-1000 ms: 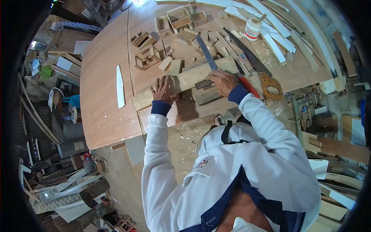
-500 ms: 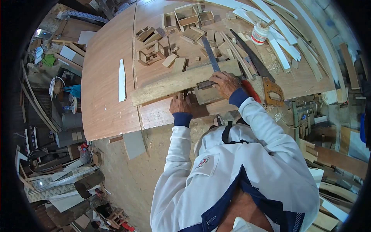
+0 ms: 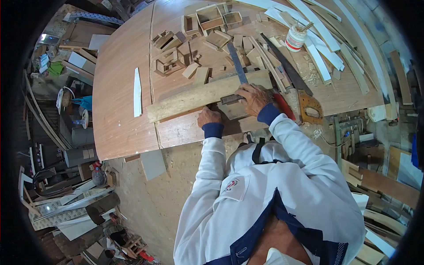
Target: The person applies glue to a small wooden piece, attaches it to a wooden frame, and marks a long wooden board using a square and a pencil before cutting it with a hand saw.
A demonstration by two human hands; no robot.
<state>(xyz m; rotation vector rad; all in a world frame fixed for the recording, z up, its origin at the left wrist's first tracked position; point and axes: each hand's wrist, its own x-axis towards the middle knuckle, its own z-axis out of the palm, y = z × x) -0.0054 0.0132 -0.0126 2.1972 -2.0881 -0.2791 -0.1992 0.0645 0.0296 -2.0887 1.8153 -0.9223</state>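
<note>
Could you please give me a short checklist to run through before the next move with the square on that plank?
1. Right hand pressing the try square on the long plank: ok.
2. Square's blade lying across the plank: ok, though whether the stock sits tight against the edge: cannot tell.
3. Left hand steadying the plank: not ok; it sits at the near edge, and contact cannot be confirmed.
4. Marking tool in the left hand's grip: cannot tell, the fist hides it.
5. Handsaw lying off the plank, to the right: ok.
6. Plank resting flat on the workbench: ok.
</note>
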